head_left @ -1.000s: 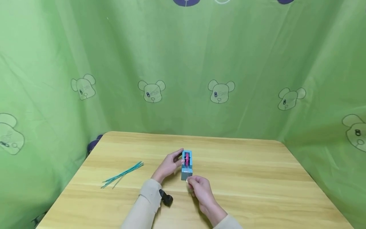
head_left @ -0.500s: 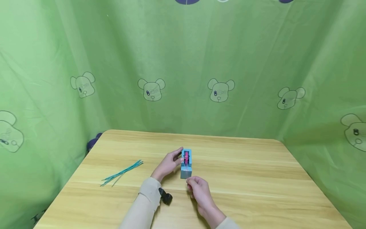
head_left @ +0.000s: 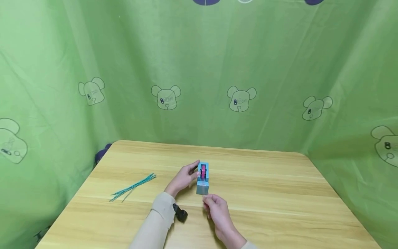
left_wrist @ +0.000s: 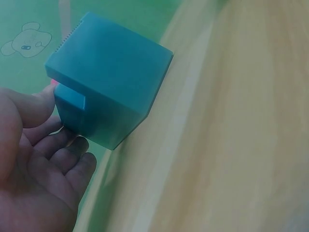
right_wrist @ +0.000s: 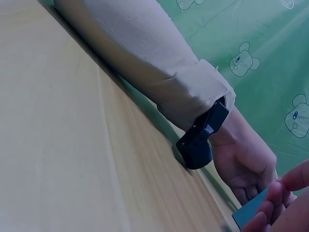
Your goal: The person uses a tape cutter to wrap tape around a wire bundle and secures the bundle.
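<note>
Left hand (head_left: 183, 178) grips one blue tape dispenser (head_left: 202, 179); right hand (head_left: 216, 209) pinches at its front; one green stick bundle (head_left: 133, 188).

The head view is bright and evenly lit, apparently from overhead, with a green cast from the curtain (head_left: 217, 69) all round. Shadows on the desk (head_left: 280, 207) are soft and short, and there is no harsh glare. Straight lines bow slightly towards the picture's edges. Both wrist views are dimmer and softer: the blue box (left_wrist: 108, 77) is fairly sharp, while the near fingers (right_wrist: 270, 205) and the desk surface blur.
</note>
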Action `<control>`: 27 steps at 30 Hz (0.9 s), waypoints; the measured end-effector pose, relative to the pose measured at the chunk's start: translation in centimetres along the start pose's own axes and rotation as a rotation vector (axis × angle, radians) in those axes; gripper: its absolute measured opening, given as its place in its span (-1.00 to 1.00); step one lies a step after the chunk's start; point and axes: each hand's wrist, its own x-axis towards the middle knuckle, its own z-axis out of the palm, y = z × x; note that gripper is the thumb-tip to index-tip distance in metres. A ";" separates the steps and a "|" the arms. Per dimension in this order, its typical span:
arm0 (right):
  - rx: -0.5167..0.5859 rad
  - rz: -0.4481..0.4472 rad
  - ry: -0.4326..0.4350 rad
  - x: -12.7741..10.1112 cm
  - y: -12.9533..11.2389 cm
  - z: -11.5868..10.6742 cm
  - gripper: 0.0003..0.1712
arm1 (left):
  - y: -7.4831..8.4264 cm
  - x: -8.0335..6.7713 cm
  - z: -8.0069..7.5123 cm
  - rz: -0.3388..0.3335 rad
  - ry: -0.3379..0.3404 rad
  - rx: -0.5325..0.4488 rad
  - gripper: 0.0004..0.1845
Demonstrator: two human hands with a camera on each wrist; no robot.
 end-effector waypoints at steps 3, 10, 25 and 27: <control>-0.015 -0.008 -0.007 -0.4 -0.1 0.0 -0.80 | 0.1 0.1 -0.1 0.000 0.005 0.013 -0.39; -0.039 -0.020 -0.008 -1.4 0.0 0.1 -0.80 | 0.3 0.0 -0.2 0.002 0.011 0.037 -0.39; -0.032 0.007 -0.003 -2.8 0.0 0.1 -0.82 | 0.1 0.0 -0.2 0.004 0.003 0.041 -0.39; -0.040 0.009 -0.010 -3.0 0.0 0.1 -0.82 | 0.0 0.0 -0.1 0.013 0.000 0.039 -0.39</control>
